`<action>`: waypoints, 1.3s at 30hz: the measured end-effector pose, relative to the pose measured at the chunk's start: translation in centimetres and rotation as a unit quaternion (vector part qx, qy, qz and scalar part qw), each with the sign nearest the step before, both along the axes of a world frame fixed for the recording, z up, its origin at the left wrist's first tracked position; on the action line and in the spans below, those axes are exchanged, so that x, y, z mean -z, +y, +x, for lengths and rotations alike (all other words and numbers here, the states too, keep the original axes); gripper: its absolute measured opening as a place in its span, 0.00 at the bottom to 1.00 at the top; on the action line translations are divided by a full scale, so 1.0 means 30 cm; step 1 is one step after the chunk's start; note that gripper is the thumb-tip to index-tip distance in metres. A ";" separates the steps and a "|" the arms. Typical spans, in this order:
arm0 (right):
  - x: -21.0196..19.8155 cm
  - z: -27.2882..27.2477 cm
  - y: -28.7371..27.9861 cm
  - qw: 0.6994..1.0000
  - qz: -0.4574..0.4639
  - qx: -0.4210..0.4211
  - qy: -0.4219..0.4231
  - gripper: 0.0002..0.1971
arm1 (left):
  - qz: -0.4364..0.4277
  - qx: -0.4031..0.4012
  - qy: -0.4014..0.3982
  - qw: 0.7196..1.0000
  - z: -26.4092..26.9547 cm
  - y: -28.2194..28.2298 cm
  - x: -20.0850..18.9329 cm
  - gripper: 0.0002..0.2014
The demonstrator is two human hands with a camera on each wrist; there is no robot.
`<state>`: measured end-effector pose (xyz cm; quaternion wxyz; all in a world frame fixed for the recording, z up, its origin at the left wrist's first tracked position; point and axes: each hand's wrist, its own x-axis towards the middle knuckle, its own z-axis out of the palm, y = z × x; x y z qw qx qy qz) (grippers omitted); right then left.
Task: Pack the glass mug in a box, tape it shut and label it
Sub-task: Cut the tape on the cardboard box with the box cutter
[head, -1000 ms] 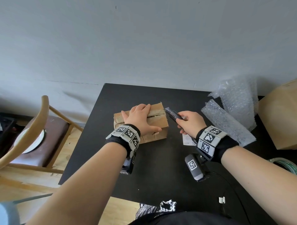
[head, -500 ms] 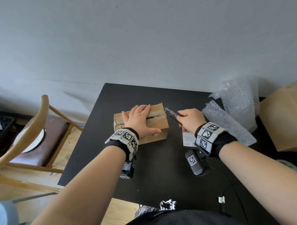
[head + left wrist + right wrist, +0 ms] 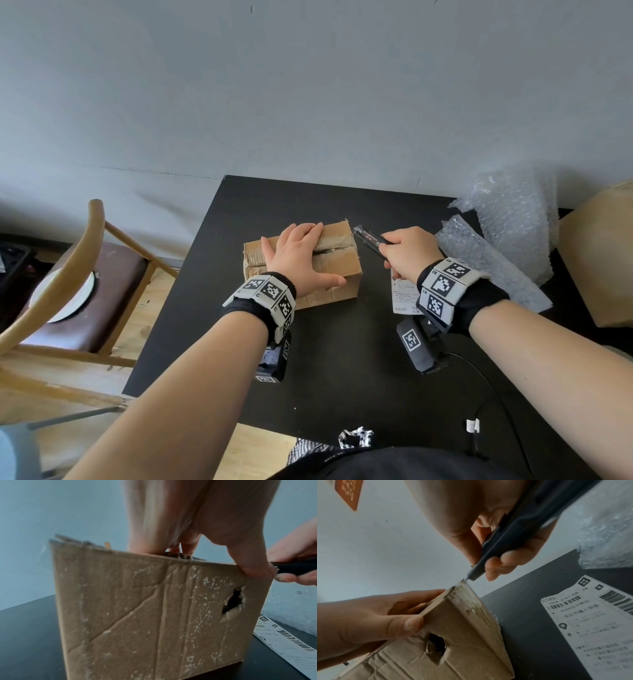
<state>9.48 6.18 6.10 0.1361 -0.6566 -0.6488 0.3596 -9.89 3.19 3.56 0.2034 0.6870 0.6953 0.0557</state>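
Black table: box (side hole only in wrist views).

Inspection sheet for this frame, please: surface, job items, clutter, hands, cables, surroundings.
Surface: black table, matte.
Job's things: worn cardboard box, flaps closed with a gap at the seam, torn hole in one side; shipping label flat beside it; mug not visible.
Clutter: bubble wrap at right.
Grippers: left hand presses on the box top, thumb over the edge; right hand grips a black utility knife, tip at the box corner.
Cables: black cable across the table.
Surroundings: wooden chair, large brown box, grey wall.
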 end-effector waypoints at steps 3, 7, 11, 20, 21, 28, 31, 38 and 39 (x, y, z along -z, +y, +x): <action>-0.002 -0.004 0.002 1.000 -0.005 0.010 0.014 0.12 | 0.000 -0.003 -0.001 1.000 0.000 -0.001 0.001 0.51; -0.001 -0.007 0.006 1.000 0.006 0.016 0.016 0.12 | 0.002 -0.002 -0.004 1.000 0.002 -0.003 0.003 0.51; 0.004 -0.013 0.014 1.000 0.002 0.005 0.008 0.13 | 0.001 -0.001 -0.003 1.000 0.001 -0.001 0.002 0.51; 0.024 -0.004 0.021 1.000 0.010 0.013 -0.011 0.13 | 0.002 -0.003 -0.004 1.000 0.000 -0.001 0.007 0.51; 0.025 -0.005 0.021 1.000 0.007 0.009 -0.006 0.13 | 0.002 -0.003 -0.003 1.000 0.000 -0.001 0.007 0.51; 0.036 0.007 0.009 0.997 -0.024 0.028 0.070 0.12 | 0.003 -0.002 0.001 1.000 0.000 0.001 0.009 0.51; 0.038 0.015 0.021 0.997 -0.022 0.025 0.068 0.13 | 0.004 -0.003 0.000 1.000 0.001 0.000 0.008 0.51; 0.032 0.024 0.038 0.998 -0.026 -0.016 0.049 0.11 | 0.000 -0.004 0.002 1.000 0.004 0.001 0.005 0.52; 0.029 0.031 0.038 0.998 -0.028 -0.032 0.038 0.11 | -0.002 -0.004 0.002 1.000 0.003 0.002 0.004 0.52</action>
